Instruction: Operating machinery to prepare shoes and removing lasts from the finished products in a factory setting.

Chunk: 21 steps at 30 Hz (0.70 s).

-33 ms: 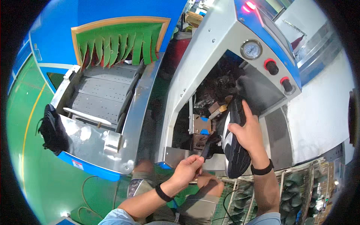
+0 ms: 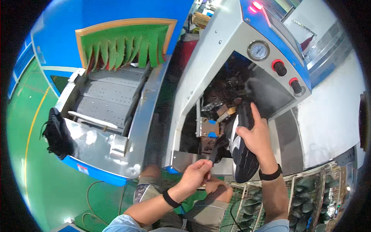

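Right hand (image 2: 256, 138): half-closed across black-soled, white-sided shoe (image 2: 246, 166), 4 o'clock in view | Left hand (image 2: 195, 174), 6 o'clock: pinched on thin black strip (image 2: 213, 154), material unclear | Advised: steady shoe, knuckles clear of white-framed metal machine (image 2: 181, 112).

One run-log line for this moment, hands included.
left hand: pinching dark strip; right hand: holding black-and-white shoe at machine opening; red light: lit; second shoe: on metal ledge at left

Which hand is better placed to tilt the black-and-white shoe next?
Probably the right hand: it holds the black-and-white shoe, while the left hand pinches a thin dark piece.
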{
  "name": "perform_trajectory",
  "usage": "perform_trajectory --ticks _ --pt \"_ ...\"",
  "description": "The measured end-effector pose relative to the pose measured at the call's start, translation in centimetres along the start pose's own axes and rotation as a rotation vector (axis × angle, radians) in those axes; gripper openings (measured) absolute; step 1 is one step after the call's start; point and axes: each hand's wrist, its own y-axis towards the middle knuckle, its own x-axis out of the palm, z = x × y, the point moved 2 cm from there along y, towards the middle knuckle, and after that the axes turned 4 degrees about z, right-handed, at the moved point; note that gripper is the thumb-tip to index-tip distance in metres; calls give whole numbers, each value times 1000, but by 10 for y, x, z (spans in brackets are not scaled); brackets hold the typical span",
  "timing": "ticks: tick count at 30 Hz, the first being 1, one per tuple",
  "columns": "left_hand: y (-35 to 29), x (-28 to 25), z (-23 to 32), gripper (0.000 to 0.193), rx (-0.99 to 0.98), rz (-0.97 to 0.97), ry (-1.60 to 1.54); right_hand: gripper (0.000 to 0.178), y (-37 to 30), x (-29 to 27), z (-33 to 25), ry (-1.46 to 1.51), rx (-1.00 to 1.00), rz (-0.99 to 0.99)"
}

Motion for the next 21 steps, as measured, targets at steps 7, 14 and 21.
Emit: perform_trajectory --ticks 7,14,21 --pt "-28 5 -25 20 5 -31 291 96 -15 -8 4 34 -13 284" --pt "-73 -1 -21 31 64 -112 529 94 -118 -21 -15 152 -121 470" --pt "-116 22 1 82 -189 -393 -124 58 -286 -27 26 0 -567 197"
